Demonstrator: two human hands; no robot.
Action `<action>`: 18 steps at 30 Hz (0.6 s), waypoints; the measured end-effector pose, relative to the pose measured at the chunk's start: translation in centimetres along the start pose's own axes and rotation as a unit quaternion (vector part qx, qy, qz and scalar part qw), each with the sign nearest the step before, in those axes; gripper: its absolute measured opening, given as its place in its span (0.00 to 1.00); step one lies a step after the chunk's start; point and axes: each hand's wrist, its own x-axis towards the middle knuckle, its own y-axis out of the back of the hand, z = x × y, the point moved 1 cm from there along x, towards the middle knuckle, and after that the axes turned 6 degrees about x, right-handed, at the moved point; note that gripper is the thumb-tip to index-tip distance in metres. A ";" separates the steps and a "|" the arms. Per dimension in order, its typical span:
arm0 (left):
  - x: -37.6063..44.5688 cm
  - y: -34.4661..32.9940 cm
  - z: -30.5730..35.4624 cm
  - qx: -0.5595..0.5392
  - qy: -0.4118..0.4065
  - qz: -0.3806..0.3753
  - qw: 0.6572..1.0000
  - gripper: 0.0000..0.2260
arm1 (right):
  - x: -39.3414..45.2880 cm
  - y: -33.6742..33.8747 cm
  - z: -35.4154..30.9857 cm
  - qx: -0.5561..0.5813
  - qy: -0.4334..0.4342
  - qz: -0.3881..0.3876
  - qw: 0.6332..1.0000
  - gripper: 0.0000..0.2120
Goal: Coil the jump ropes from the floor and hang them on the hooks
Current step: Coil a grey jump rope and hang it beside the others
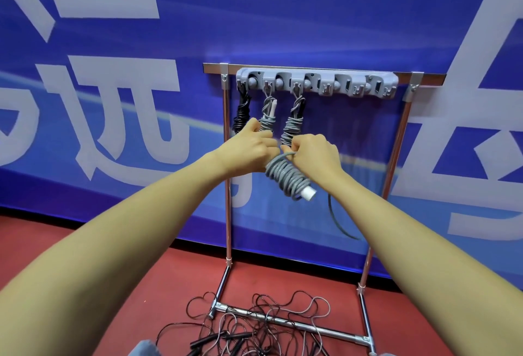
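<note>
Red floor (113,265), blue banner wall (254,30); both hands (285,152) pinching grey coiled rope (285,177).

Bare forearms, no sleeves, rings.

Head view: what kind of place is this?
Likely a sports hall or gym. A red sports-type floor, a big blue printed banner along the wall, and a chrome rack with jump ropes hung on its grey hook strip.

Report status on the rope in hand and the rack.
Both hands, left and right, grip grey coiled rope. Three coils hang on hook rail. Loose ropes tangled on floor.
</note>
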 end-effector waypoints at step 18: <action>2.2 -0.8 0.5 -0.195 0.519 -0.177 0.813 0.15 | -0.8 -0.2 -0.7 -0.054 0.094 -0.042 0.993 0.22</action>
